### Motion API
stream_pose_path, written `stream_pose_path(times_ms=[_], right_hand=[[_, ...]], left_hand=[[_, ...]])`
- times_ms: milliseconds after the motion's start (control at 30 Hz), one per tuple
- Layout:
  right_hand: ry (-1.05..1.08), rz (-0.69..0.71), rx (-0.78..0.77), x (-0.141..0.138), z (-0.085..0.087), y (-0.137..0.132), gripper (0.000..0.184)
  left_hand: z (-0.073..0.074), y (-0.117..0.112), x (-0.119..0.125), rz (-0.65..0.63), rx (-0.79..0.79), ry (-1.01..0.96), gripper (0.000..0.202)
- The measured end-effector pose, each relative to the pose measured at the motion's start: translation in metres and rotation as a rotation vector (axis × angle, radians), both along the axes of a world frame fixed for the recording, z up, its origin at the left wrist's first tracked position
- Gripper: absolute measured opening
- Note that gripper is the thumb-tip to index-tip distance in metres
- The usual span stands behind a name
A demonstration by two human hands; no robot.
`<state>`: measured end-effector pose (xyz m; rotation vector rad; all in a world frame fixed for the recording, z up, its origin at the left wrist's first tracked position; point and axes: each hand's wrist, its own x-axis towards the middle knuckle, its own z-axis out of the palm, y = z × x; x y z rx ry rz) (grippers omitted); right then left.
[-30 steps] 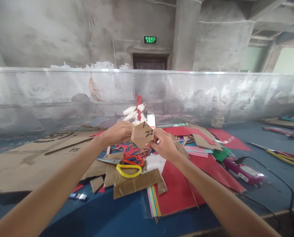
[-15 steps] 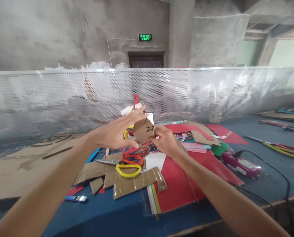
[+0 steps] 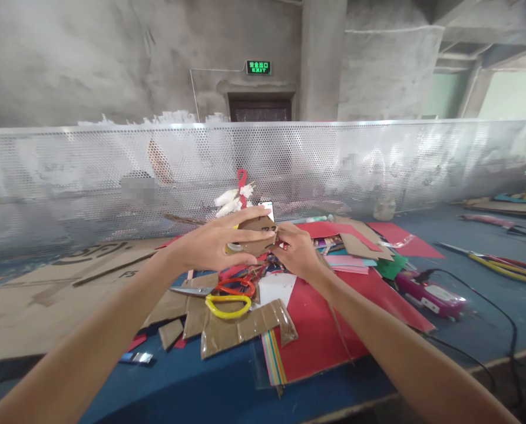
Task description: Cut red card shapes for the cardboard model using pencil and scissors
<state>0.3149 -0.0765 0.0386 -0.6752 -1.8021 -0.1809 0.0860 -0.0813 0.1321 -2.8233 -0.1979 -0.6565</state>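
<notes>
Marker writing shows on a small brown cardboard piece (image 3: 258, 225), held up above the cluttered table. My right hand (image 3: 293, 246) pinches its right edge with thumb and fingers. From the left, my left hand (image 3: 214, 240) reaches across the front of the piece; its fingers are stretched and apart, with the thumb lower down. Those fingers cover part of the cardboard, and whether they press on it is hard to tell. Below the hands lie scissors (image 3: 227, 306) with red and yellow handles. A phone (image 3: 267, 209) stands just behind the cardboard.
Cardboard scraps (image 3: 240, 330) and red sheets (image 3: 320, 335) spread over the blue table. At left lies a large cardboard sheet (image 3: 19, 294). A magenta device (image 3: 430, 294) with a black cable and more scissors (image 3: 501, 265) sit at right. A perforated metal panel (image 3: 68, 176) borders the back.
My left hand has lowered and moved its fingers right, across the face of the cardboard, hiding more of it. The cardboard looks tilted more. My right hand stays in place.
</notes>
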Motion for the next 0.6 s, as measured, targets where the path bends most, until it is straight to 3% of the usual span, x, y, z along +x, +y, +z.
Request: stream_pose_path(times_ms=[600], right_hand=[[0.025,0.032,-0.02,-0.0012,0.0007,-0.0018,0.016]], left_hand=[[0.0009,0.0013,-0.0028,-0.026,0.007,0.013,0.049]])
